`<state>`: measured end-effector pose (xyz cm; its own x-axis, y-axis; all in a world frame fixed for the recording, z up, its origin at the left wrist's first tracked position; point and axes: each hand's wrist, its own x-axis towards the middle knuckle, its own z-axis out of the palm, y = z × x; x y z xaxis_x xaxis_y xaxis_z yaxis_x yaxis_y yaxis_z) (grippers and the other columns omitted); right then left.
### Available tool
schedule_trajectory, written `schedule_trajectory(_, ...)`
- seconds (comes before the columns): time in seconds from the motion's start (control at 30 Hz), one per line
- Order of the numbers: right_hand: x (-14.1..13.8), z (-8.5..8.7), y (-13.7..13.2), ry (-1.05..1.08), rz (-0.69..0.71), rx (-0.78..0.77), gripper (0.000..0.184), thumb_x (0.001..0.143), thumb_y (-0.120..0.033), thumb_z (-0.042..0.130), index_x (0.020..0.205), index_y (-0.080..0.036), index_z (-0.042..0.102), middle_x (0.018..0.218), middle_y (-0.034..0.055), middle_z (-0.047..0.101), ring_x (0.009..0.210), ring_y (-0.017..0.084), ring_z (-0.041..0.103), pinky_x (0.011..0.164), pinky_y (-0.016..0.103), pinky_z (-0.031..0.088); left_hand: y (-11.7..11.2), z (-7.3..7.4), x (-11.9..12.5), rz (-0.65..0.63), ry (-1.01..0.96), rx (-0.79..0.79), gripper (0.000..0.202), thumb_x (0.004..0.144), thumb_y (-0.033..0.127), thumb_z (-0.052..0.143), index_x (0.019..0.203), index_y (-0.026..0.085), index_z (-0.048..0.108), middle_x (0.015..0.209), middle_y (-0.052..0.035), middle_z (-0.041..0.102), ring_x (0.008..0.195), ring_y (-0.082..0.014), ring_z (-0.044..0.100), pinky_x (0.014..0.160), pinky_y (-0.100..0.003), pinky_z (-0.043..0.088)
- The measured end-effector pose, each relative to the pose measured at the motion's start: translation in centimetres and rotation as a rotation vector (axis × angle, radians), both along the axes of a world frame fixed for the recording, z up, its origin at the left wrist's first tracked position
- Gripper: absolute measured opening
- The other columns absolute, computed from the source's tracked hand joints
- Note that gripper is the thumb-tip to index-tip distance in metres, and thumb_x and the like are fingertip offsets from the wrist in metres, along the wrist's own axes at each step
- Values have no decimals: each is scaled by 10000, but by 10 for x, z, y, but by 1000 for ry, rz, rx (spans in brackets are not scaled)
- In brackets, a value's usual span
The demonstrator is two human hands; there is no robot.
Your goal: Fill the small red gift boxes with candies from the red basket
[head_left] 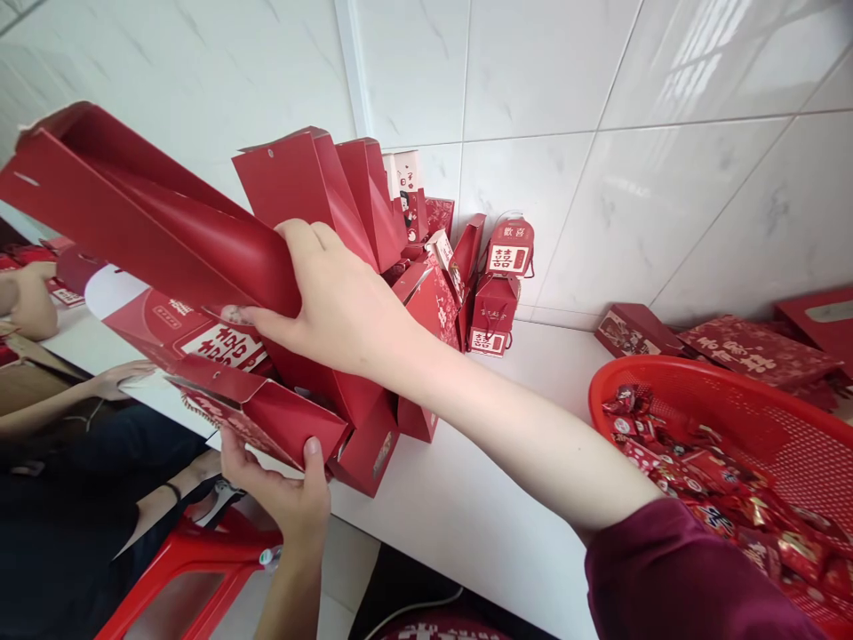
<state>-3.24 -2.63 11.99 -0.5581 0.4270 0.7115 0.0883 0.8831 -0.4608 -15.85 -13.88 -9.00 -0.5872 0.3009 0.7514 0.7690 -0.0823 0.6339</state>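
Observation:
My right hand (333, 307) reaches left across the white table and is closed on a long red folded card sheet (133, 213), thumb under it, fingers over its edge. Lower down, my left hand (286, 480) grips the bottom corner of a half-folded red gift box (259, 409) with white printed characters. Both pieces hang just in front of a heap of red gift boxes (373, 196) stacked against the tiled wall. Two small finished boxes with cord handles (497, 293) stand to the right of the heap.
A red plastic basket (766, 418) with several wrapped sweets sits at the right. Flat red printed packs (753, 347) lie behind it by the wall. Another person's arms (27, 302) and dark clothing are at the left. A red plastic stool (193, 569) stands below.

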Motion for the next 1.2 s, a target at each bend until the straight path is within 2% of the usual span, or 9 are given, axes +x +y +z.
schedule_trajectory(0.17,5,0,6,28,-24,-7,551,840,-387,695,1222,-92,428,1227,109,530,1094,217,569,919,363,521,4,12,2,3,112,58,933,780,343,667,1522,126,145,1522,-214,216,1417,-309,280,1156,-487,293)
schedule_trajectory(0.27,7,-4,12,110,-15,28,552,849,-417,673,1222,-85,440,1194,88,557,1088,207,584,930,367,525,4,15,2,92,154,-7,906,759,357,689,1515,135,241,1506,-193,272,1410,-320,273,1172,-503,236)
schedule_trajectory(0.33,7,-5,15,158,-32,35,525,843,-481,635,1197,-128,472,1166,41,588,1072,192,602,911,339,531,3,13,3,115,168,-42,876,763,361,687,1510,154,280,1502,-179,295,1406,-324,276,1182,-511,198)
schedule_trajectory(0.47,8,-3,16,242,-70,21,535,775,-554,581,1123,-152,521,1065,-38,635,1033,153,622,807,230,514,-1,6,7,102,171,-102,880,788,388,675,1527,189,241,1572,-157,178,1455,-336,177,1195,-523,130)
schedule_trajectory(0.53,10,-1,17,289,-69,6,568,773,-574,556,1127,-131,523,1049,-33,642,1037,160,628,790,217,509,-4,3,8,83,202,-114,894,795,440,660,1532,181,224,1604,-148,85,1478,-345,93,1199,-535,80)
schedule_trajectory(0.63,15,3,19,284,-68,-44,624,820,-647,431,1179,-143,512,1077,-9,633,1111,214,617,835,288,517,-7,1,8,43,242,-88,837,858,534,539,1532,153,222,1619,-140,27,1489,-346,37,1198,-549,48)
schedule_trajectory(0.83,15,-1,27,242,-39,-73,714,847,-704,385,1289,-144,415,1129,44,578,1207,290,559,919,458,481,-8,5,7,65,310,-9,790,906,542,458,1539,148,196,1620,-137,67,1488,-334,70,1206,-542,70)
schedule_trajectory(1.03,7,-2,28,190,38,-24,751,850,-735,342,1308,-142,401,1189,62,544,1200,260,562,963,471,456,-9,11,9,90,313,-22,784,902,496,491,1538,144,199,1605,-159,104,1481,-346,95,1203,-548,83)
schedule_trajectory(1.2,4,6,30,102,90,-61,705,882,-667,449,1338,-130,412,1249,115,563,1214,274,554,1038,475,436,-8,14,12,102,302,-11,768,910,513,476,1528,133,224,1594,-178,125,1469,-355,130,1198,-546,95)
